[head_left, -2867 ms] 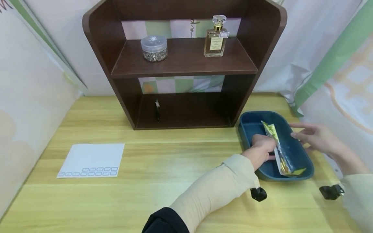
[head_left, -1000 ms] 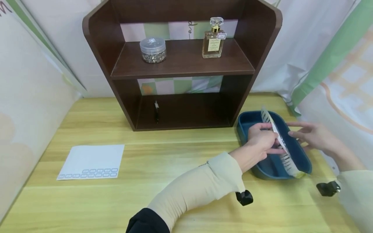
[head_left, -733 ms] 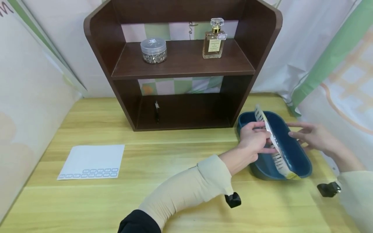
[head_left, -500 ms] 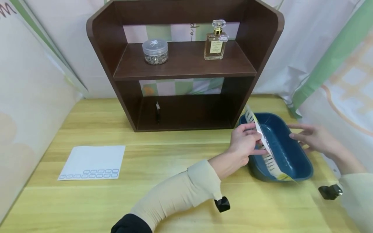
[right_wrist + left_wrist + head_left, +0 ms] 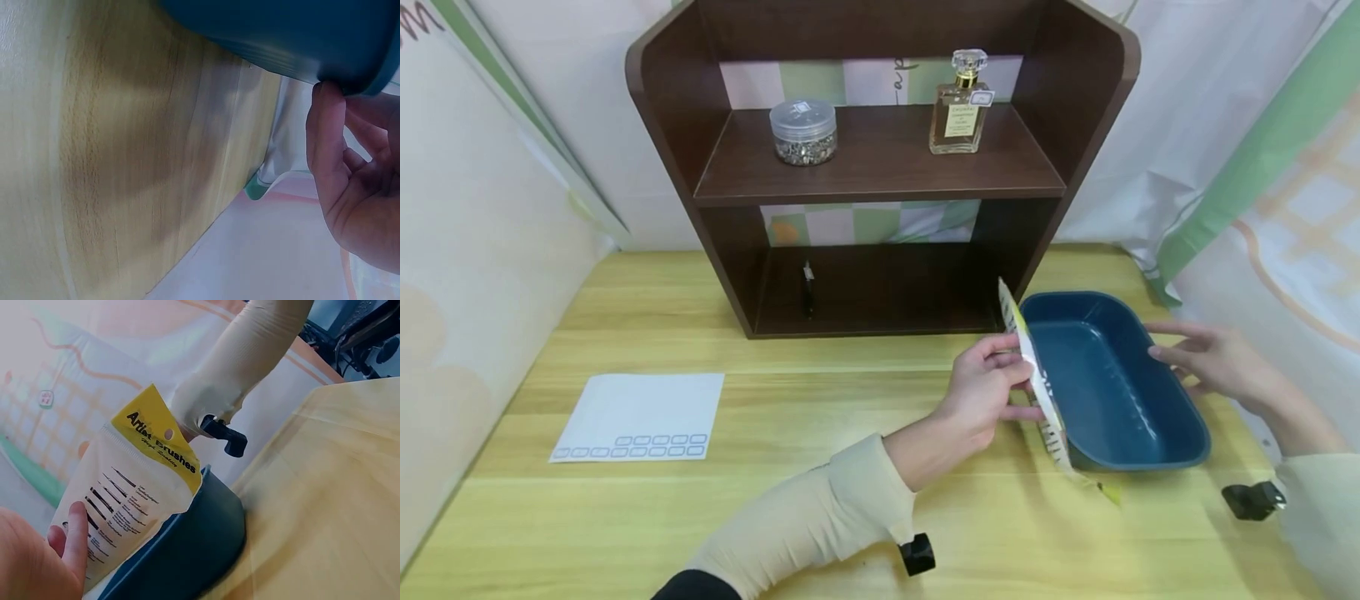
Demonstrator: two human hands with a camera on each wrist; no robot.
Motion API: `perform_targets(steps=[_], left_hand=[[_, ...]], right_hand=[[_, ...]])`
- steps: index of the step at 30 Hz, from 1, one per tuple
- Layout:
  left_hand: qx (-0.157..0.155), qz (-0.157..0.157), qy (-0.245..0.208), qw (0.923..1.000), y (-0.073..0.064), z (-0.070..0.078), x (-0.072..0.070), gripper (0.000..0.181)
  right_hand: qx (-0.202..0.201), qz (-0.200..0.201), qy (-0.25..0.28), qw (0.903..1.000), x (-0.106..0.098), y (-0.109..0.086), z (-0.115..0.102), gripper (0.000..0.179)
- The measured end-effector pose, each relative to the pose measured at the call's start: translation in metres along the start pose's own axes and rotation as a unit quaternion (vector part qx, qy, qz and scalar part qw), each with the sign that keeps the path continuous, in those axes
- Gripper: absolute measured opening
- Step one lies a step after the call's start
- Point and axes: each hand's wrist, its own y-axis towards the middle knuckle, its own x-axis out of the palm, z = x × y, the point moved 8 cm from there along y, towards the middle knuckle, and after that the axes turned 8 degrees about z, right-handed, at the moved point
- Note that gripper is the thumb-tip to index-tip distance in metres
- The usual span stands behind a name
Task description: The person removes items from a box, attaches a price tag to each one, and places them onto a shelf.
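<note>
My left hand pinches a flat packet of artist brushes between thumb and fingers. In the head view the packet stands on edge just left of the dark blue bin, its printed white back turned towards my palm. The left wrist view shows its yellow top, lettered "Artist Brushes", beside the bin's rim. My right hand is at the bin's right side, its fingertips touching the outer wall near the rim in the right wrist view.
A dark brown shelf stands at the back. It holds a clear-lidded jar, a perfume bottle and a black pen. A white sheet with small printed boxes lies on the table's left.
My left hand has lifted the brush packet from inside the bin and carried it left over the rim. My right hand stays at the bin's side.
</note>
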Motion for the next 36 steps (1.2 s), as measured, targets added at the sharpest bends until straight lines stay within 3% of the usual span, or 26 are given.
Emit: perform_targets(steps=[10, 22, 36], left_hand=[[-0.004, -0.010, 0.024, 0.9997, 0.001, 0.007, -0.057, 0.034], [-0.013, 0.015, 0.061, 0.9980, 0.006, 0.003, -0.119, 0.039], [-0.014, 0.022, 0.110, 0.9936, 0.014, 0.012, -0.174, 0.042]], right_hand=[[-0.012, 0.006, -0.012, 0.9998, -0.001, -0.002, -0.004, 0.046], [-0.022, 0.012, -0.033, 0.9991, 0.001, -0.003, -0.005, 0.050], [-0.031, 0.014, -0.040, 0.9986, 0.003, -0.001, -0.008, 0.048]])
